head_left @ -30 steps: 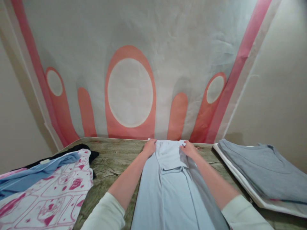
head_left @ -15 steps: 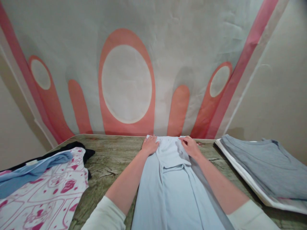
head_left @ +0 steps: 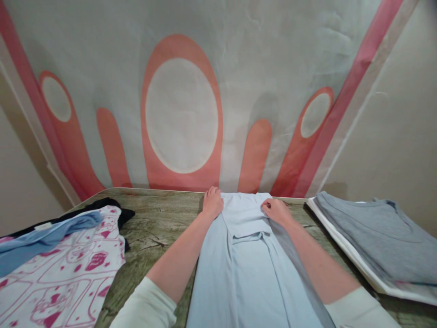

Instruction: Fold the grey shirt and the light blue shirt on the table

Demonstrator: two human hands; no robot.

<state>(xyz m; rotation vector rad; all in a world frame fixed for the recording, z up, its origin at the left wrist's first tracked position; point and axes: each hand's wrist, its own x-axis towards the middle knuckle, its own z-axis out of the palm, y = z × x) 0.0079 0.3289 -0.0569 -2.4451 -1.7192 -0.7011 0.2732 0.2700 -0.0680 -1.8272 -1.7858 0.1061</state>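
A pale blue garment (head_left: 249, 269) lies lengthwise down the middle of a wood-grain table (head_left: 157, 228), its far end folded back into a short flap. My left hand (head_left: 212, 202) rests on the flap's left corner at the table's far edge, fingers curled down onto the cloth. On the flap's right corner sits my right hand (head_left: 276, 210), its fingers pinched on the fabric. Both forearms run along the garment's sides, with white sleeves pushed up near the bottom of the view.
At the left lies a pile of clothes: a white shirt with pink print (head_left: 64, 278), a blue garment (head_left: 44, 239) and a black one (head_left: 112, 205). A folded grey shirt (head_left: 372, 237) lies on a white board (head_left: 344, 253) at the right. A red-and-grey patterned wall (head_left: 184, 114) stands behind.
Both hands slid a little toward the table's far edge, pulling the folded flap flatter and squarer. The view tilted slightly.
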